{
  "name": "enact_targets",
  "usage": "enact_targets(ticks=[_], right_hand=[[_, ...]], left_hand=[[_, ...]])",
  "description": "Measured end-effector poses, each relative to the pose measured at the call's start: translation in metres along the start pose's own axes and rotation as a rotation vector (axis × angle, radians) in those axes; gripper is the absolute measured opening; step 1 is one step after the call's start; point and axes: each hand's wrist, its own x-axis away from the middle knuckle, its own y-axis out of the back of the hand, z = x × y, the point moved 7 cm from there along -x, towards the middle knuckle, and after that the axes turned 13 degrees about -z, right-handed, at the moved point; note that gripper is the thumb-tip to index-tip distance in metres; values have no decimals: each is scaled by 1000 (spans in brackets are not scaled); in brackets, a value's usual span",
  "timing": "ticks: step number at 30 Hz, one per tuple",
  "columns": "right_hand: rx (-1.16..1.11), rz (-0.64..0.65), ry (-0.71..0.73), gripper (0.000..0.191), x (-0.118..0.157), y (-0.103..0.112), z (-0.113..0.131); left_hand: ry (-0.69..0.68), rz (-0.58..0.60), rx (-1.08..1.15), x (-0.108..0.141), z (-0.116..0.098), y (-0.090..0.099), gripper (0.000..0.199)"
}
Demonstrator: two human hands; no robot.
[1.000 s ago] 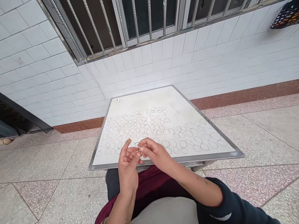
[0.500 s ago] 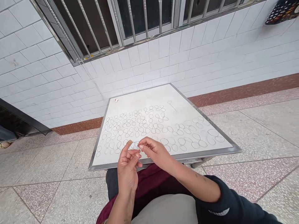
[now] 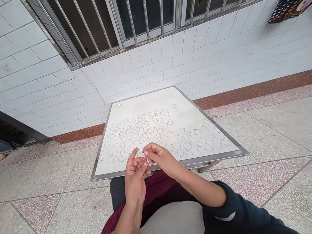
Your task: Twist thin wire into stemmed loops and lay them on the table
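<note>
My left hand (image 3: 135, 177) is over the near edge of a white-topped table, its thumb and forefinger pinched together and another finger sticking up, with a tan covering on its tip. Close beside it, my right hand (image 3: 162, 158) also pinches with thumb and forefinger, the fingertips almost meeting those of the left. Whatever lies between the fingers is too fine to make out. Behind and around the hands, many thin dark loops (image 3: 188, 146), mostly in touching pairs, are spread in rows over the table top (image 3: 143, 102).
A metal rim (image 3: 207, 158) edges the table. One loop with a straight tail (image 3: 174, 106) is apart from the rows; a small red-and-white item (image 3: 119, 105) lies at the far left corner. Beyond stand a tiled wall (image 3: 136, 71) and a barred window (image 3: 146, 19). A patterned bag (image 3: 287, 11) hangs upper right.
The view has shifted slightly, so the table and wall appear a little further left. Both hands keep their pinches and nearly the same position, the left slightly further right in view.
</note>
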Motion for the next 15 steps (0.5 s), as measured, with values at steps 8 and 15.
enact_targets(ticks=[8, 15], right_hand=[[-38, -5, -20, 22, -2, 0, -5], [118, 79, -61, 23, -7, 4, -13]], left_hand=[[-10, -9, -25, -4, 2, 3, 54], [-50, 3, -105, -4, 4, 2, 62]])
